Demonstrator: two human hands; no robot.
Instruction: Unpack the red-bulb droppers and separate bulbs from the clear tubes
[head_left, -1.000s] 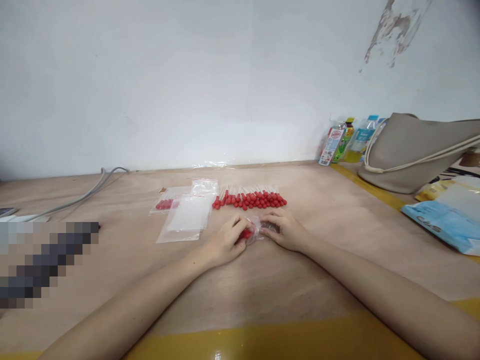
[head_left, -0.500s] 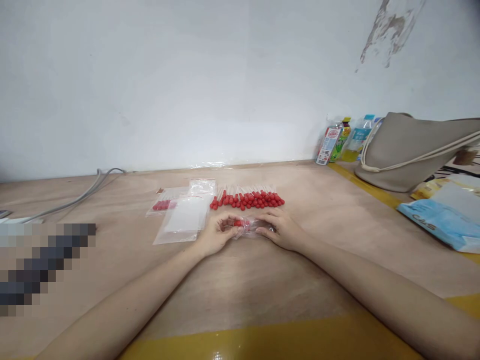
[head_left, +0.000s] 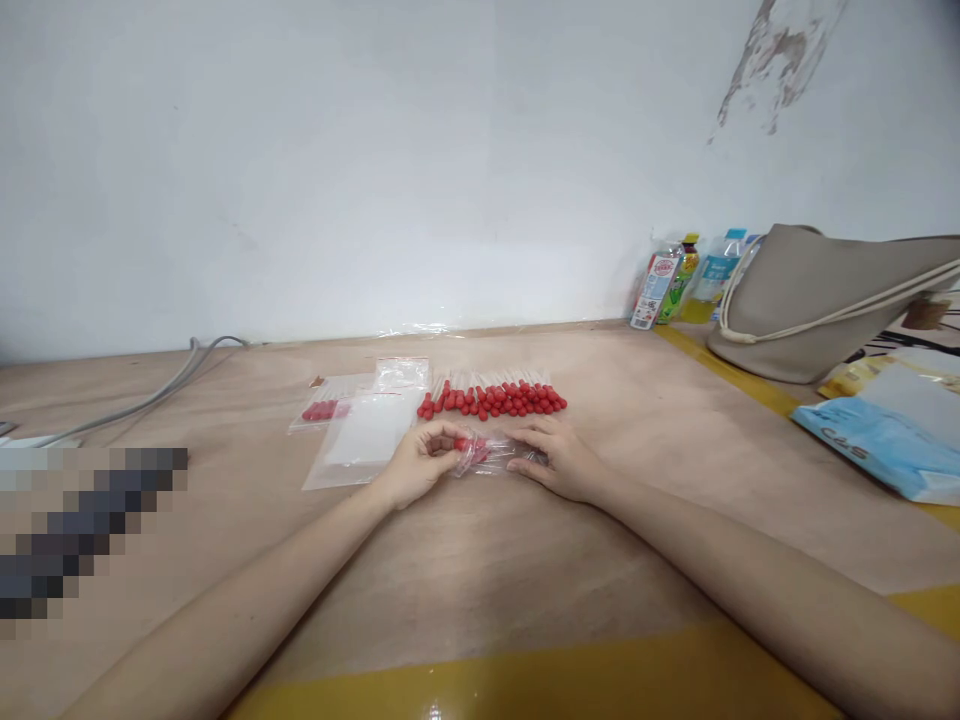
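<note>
My left hand (head_left: 421, 462) pinches the red ends of a small bunch of red-tipped sticks (head_left: 472, 450), together with the left part of a clear plastic bag (head_left: 501, 458). The bag lies around the pale shafts. At its right side, my right hand (head_left: 559, 458) holds the plastic between thumb and fingers. Just beyond my hands, a pile of similar red-tipped sticks (head_left: 510, 398) lies with the red ends toward me. To the left are a flat stack of clear bags (head_left: 360, 440) and a bag holding several red-tipped sticks (head_left: 322, 410).
A smaller clear bag (head_left: 403, 374) lies behind the stack. Grey cables (head_left: 176, 380) cross the left of the table. Farther right stand a carton (head_left: 654, 292), bottles (head_left: 716, 275) and a grey bag (head_left: 810, 300), with a blue tissue pack (head_left: 870, 445) nearer me.
My left hand has moved slightly left with the red ends, and more of the pale shafts shows between my hands. My right hand has hardly moved.
</note>
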